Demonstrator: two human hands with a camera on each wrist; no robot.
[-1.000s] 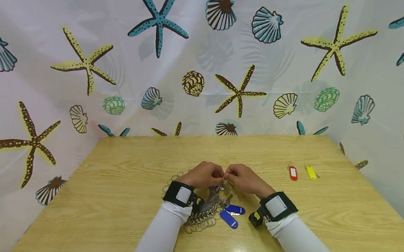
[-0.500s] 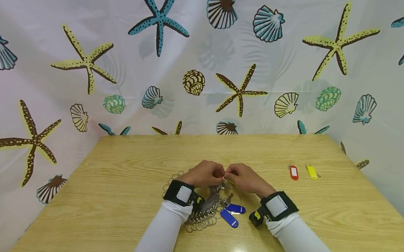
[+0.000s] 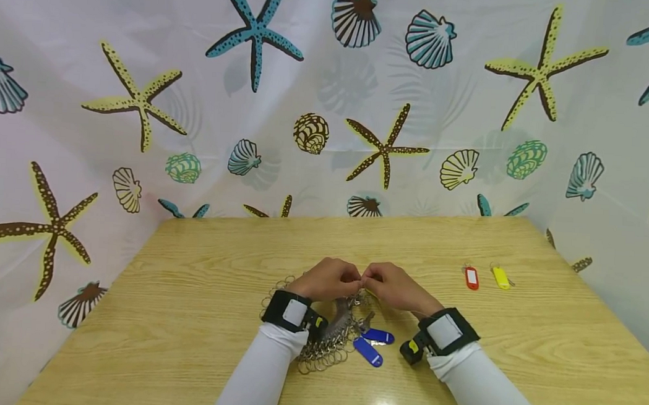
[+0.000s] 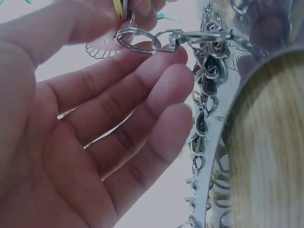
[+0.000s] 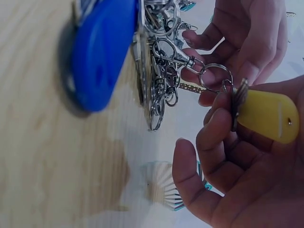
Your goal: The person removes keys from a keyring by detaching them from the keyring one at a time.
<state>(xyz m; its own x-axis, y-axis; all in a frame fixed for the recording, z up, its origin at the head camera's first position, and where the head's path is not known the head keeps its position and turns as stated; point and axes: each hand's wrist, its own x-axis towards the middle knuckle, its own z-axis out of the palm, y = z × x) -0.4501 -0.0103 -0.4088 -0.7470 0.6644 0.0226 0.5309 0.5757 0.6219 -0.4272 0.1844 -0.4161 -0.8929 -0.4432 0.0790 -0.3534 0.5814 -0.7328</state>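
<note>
My left hand (image 3: 328,280) and right hand (image 3: 394,287) meet fingertip to fingertip over the table's middle. In the left wrist view, a split key ring (image 4: 137,40) sits at the left thumb and index finger, linked to a silver swivel clasp (image 4: 175,39); the other fingers are loosely bent. A yellow key tag (image 5: 268,114) with a key (image 5: 239,102) is in my right hand, its small ring at the fingertips against the split ring. Whether the two rings are threaded together, I cannot tell. Under the left hand lies a cluster of clasps and rings (image 3: 323,354).
Two blue key tags (image 3: 368,351) with keys lie just in front of the hands. Farther right are a red key tag (image 3: 471,277) and another yellow key tag (image 3: 501,278). A patterned curtain (image 3: 321,66) hangs behind the wooden table (image 3: 194,318).
Only the fingertips shift slightly where the hands meet. The tags and rings on the table stay where they were.
</note>
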